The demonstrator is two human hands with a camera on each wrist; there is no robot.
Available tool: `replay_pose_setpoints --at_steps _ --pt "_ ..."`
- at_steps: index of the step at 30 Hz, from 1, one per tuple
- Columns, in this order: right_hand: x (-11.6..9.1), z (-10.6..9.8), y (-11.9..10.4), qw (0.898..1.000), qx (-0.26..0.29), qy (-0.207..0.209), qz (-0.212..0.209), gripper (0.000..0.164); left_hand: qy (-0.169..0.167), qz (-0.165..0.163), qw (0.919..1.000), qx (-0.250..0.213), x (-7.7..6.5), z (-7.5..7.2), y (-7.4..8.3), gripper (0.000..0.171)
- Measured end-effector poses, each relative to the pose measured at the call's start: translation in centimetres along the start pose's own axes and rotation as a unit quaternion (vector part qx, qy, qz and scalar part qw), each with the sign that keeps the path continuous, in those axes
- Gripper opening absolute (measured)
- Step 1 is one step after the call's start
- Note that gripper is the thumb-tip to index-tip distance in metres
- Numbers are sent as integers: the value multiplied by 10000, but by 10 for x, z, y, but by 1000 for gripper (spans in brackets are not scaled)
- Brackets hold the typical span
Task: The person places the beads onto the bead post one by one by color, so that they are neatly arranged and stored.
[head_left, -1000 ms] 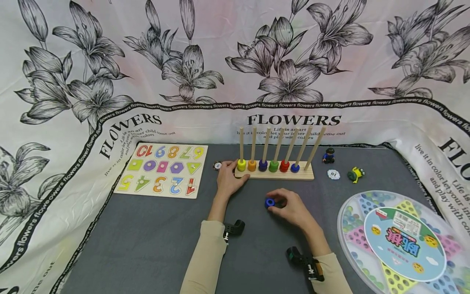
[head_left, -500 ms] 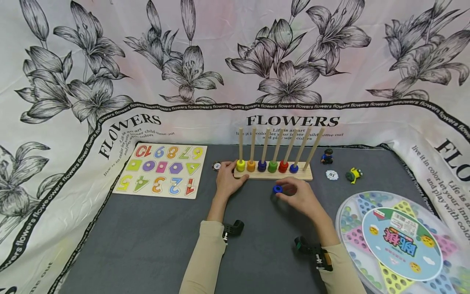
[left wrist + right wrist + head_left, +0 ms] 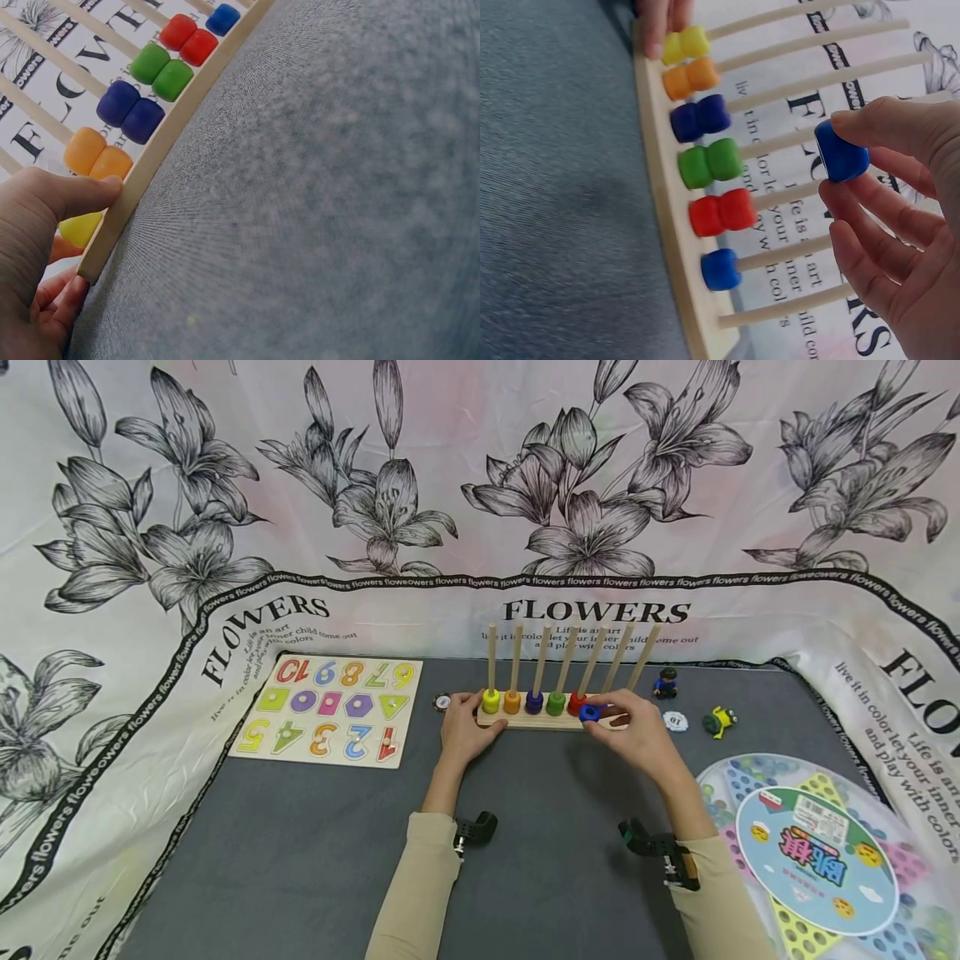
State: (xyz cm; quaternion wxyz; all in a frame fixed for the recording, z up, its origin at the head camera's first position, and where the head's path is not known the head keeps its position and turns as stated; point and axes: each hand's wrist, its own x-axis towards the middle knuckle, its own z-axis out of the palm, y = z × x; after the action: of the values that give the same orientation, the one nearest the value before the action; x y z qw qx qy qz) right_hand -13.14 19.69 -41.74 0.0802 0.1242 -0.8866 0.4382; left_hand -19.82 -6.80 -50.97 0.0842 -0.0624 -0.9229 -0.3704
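A wooden bead rack with several upright pegs stands at the back of the table. Paired yellow, orange, dark blue, green and red beads sit at the feet of its pegs. Beside the red pair, one peg carries a single blue bead; the end peg is bare. My left hand grips the rack's left end, thumb on the front edge. Between thumb and fingers, my right hand pinches a loose blue bead, held up near the pegs toward the rack's right end.
Left of the rack lies a number puzzle board, with a round chip between them. To the right are a small figure, a white chip and a toy frog. A round Chinese checkers set lies front right.
My right hand has carried the blue bead away from me and to the right, from the open cloth up to the rack. My left hand has kept its grip on the rack.
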Motion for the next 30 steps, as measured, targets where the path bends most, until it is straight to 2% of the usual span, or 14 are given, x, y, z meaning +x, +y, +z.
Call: replay_pose_setpoints --at_steps 14,30 --pt "10 -20 -8 9981 -371 478 -118 32 10 -9 10000 -42 -1 1 0 68" --pt "16 -31 -11 9951 -248 861 -414 33 -19 -45 10000 5 0 2 -3 69"
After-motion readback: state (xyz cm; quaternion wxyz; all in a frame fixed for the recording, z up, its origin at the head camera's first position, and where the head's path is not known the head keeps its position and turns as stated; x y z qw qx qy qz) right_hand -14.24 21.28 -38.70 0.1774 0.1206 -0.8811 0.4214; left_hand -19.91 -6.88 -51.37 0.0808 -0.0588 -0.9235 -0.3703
